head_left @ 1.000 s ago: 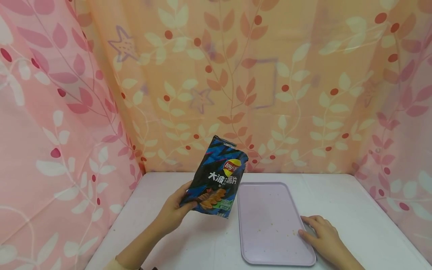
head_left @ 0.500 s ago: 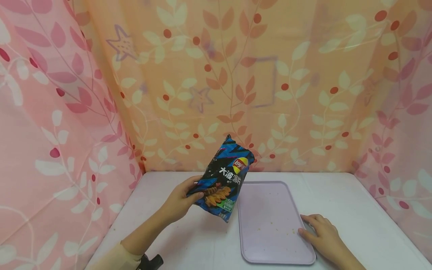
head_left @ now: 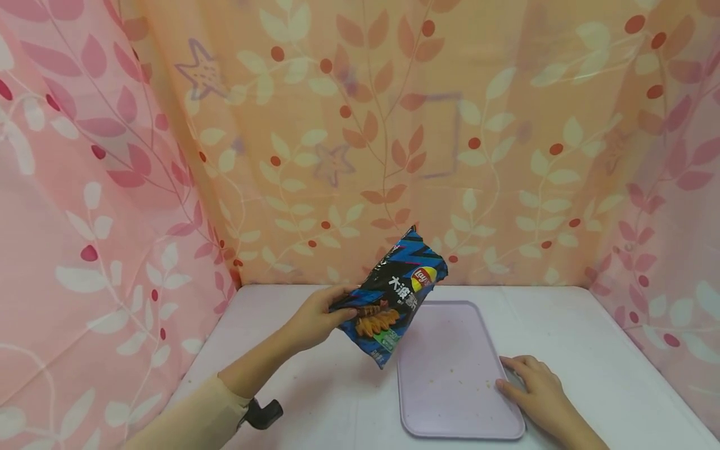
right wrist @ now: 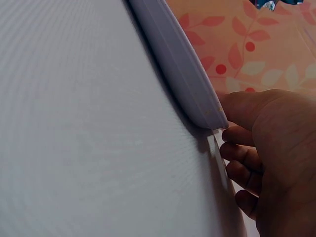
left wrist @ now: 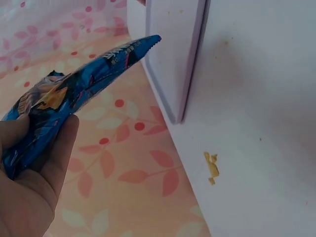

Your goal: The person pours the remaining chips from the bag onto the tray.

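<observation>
My left hand (head_left: 315, 320) grips a blue and black Lay's potato chip bag (head_left: 402, 284) by its left edge, thumb on the printed front. The bag hangs tilted in the air above the table, partly over the left edge of a lilac tray (head_left: 444, 350). Seen from the left wrist, the bag (left wrist: 94, 81) is nearly edge-on and creased. My right hand (head_left: 537, 397) holds the tray's right rim. In the right wrist view its thumb lies over the rim of the tray (right wrist: 180, 64) and the other fingers are bent below.
Small crumbs (head_left: 488, 384) lie on the tray. A yellowish crumb or flake (left wrist: 212, 168) shows on the white table (left wrist: 261, 148) in the left wrist view. A floral curtain (head_left: 382, 156) encloses the back and sides. A black curved piece (head_left: 264, 414) sits by the left sleeve.
My left hand has carried the chip bag to the right and slightly up, tilting its top further right. The right hand and the tray stay in place.
</observation>
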Demonstrator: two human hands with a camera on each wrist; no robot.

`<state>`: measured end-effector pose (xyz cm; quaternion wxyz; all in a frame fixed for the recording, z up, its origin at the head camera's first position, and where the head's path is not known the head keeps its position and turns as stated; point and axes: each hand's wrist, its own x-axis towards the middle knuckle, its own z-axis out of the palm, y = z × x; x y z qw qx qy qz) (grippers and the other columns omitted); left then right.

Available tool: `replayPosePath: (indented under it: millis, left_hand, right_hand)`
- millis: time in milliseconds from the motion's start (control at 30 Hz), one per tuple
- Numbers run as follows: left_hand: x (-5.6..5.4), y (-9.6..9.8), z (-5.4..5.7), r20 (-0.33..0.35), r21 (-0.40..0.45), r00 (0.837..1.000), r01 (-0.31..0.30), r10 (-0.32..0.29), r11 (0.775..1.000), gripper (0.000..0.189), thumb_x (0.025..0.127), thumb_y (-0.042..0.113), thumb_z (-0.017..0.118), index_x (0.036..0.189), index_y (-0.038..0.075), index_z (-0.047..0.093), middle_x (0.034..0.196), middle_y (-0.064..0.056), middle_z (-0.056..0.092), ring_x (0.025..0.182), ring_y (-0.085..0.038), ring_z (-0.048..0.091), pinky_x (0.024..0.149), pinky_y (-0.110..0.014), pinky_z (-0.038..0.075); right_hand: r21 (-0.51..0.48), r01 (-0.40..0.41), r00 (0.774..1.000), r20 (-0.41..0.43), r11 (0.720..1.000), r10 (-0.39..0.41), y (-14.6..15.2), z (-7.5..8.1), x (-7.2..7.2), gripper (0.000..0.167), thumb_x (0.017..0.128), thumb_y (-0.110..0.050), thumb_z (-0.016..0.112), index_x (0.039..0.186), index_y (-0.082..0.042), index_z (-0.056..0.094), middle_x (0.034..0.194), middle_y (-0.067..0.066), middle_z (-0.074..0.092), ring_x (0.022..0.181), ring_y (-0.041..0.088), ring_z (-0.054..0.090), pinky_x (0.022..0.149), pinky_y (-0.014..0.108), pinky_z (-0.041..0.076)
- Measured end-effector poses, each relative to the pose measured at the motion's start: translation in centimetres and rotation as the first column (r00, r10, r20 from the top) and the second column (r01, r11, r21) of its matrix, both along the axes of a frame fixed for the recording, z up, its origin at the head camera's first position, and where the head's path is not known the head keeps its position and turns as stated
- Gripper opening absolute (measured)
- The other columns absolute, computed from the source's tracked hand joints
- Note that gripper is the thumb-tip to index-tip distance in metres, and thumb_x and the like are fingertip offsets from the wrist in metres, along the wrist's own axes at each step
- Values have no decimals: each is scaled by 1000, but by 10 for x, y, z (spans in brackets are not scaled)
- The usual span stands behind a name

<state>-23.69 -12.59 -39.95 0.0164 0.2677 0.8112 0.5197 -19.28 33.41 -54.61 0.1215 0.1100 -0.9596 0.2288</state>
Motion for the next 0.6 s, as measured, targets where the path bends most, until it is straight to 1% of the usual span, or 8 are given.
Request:
replayPosePath:
  millis: [100,167,233,333,467,600]
  left_hand:
    - [-4,4,3,23,-7,1000,-6,6,1000,34,100,17,68,134,17,65,118,-6,71,97,-20,70,85,-34,61]
    - [-7,7,6,47,-4,999,-9,9,1000,31,99,18,69,130,18,67,116,-4,72,96,-21,70,86,-35,61]
    - [-9,11,8,56,-9,998,-17,18,1000,29,99,20,70,128,20,69,115,-2,72,97,-21,70,87,-36,61]
    - [-12,18,9,90,6,996,-16,15,1000,25,98,21,71,124,21,71,113,-1,73,97,-22,70,88,-37,61]
    - [-18,27,11,139,39,990,-25,19,999,22,97,25,73,118,20,72,111,-2,73,97,-22,69,88,-37,61]
    - [-21,35,15,152,78,988,-49,37,996,20,95,24,75,114,17,73,109,-3,72,96,-21,68,88,-36,60]
  right_hand:
    - [3,3,1000,-3,1000,-3,0,0,-1,58,91,-44,76,132,-4,66,122,17,64,110,41,58,87,66,42]
    - [7,5,1000,-1,1000,-5,-1,1,-2,58,91,-45,75,132,-4,66,121,17,63,110,41,58,87,67,42]
    - [8,4,1000,0,1000,-4,-1,1,-2,59,91,-46,75,132,-4,66,121,17,64,110,41,59,87,67,42]
    - [7,1,1000,1,1000,-1,0,1,-1,59,91,-46,75,132,-4,66,122,18,63,110,42,59,86,67,43]
    - [9,-3,1000,-9,1000,3,0,0,0,58,92,-44,75,132,-4,66,122,18,63,111,43,58,85,67,42]
    - [8,4,1000,-1,1000,-4,0,0,0,58,91,-45,75,132,-4,66,122,16,64,112,41,58,87,67,43]
